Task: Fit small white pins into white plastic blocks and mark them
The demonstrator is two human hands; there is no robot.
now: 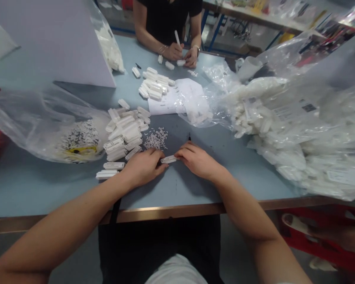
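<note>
Between my two hands lies a small white plastic housing (168, 159) with a row of dark marks along it. My left hand (144, 166) grips its left end between thumb and fingers. At its right end, the fingers of my right hand (197, 159) are closed, with a dark thin tip (189, 136) sticking out beyond them; what it belongs to is hidden. Just past my left hand is a loose heap of tiny white pieces (156, 139). A pile of similar white housings (124, 128) stands to the left of it.
An open clear bag (47, 122) of small black-and-white pieces lies at left. Large clear bags of white parts (298, 118) fill the right side. Across the table, a person's hands (180, 53) hold a white pen-like tool and a housing. Paper (162, 104) lies mid-table.
</note>
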